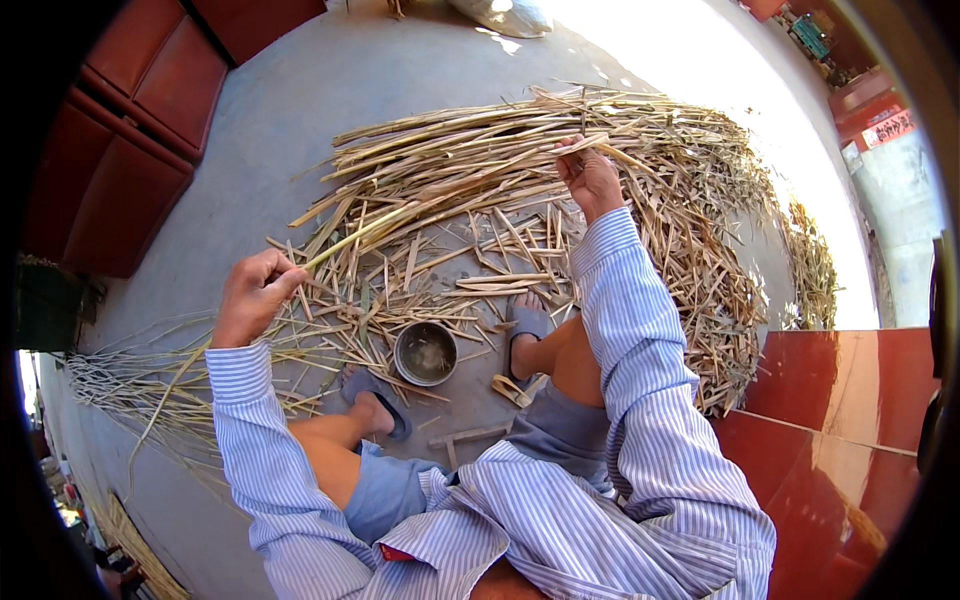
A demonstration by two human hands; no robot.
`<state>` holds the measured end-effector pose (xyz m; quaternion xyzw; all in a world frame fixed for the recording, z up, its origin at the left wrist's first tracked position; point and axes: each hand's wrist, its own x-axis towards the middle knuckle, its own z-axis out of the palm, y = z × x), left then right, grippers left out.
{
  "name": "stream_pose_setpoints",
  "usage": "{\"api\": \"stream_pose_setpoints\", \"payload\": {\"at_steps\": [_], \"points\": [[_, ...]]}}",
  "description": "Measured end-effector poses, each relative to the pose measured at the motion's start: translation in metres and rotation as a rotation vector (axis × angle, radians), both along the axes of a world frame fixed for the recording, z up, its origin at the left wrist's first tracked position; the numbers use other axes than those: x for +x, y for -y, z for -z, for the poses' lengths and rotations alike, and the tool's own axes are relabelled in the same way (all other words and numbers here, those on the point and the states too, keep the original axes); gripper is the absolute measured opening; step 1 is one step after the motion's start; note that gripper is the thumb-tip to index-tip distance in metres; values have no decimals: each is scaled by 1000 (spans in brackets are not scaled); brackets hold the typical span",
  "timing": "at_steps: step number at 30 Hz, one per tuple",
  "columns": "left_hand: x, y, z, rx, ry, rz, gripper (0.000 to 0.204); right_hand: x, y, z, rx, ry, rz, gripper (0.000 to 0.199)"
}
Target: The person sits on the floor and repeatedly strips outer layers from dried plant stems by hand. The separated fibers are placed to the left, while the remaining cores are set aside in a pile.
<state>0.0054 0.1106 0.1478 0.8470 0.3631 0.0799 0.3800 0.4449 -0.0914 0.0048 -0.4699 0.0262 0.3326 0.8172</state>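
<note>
A long dry plant stalk [360, 236], pale green near one end, stretches up and to the right in front of me. My left hand [256, 292] pinches its greenish end, and beyond this end thin stems fan out at the lower left. Farther off, my right hand [592, 180] is closed with thumb and fingers pressed together on the straw-coloured far part of the stalk; a pale dry strip shows at its fingertips. Beneath and beyond both hands lies a wide heap of dry stalks [450, 150]. Stripped husks and leaf pieces [690, 260] cover the ground on the right.
A round metal bowl [425, 353] with liquid in it stands between my slippered feet. Beside my right foot lies a small yellowish piece [512, 390]. Dark red padded seats [120, 150] are at the left, and glossy red panels [850, 400] at the right. A pale sack [505, 15] sits at the far edge.
</note>
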Motion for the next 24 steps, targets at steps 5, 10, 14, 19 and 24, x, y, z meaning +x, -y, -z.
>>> {"api": "stream_pose_setpoints", "payload": {"at_steps": [5, 10, 14, 19, 24], "points": [[-35, -8, -7, -25, -40, -91, 13, 8, 4, 8, -14, 22, 25, 14], [-61, -13, -14, -19, -70, -149, 13, 37, 15, 33, -41, -20, 159, 12], [-58, -11, -5, 13, -76, -118, 13, 48, 22, 30, 61, -63, 206, 21], [-25, -1, 1, 131, -9, 9, 15, -63, -12, -49, 45, -250, -358, 25], [-3, 7, 2, 203, 37, 19, 17, -110, -45, -62, 131, -26, -499, 15]]}}
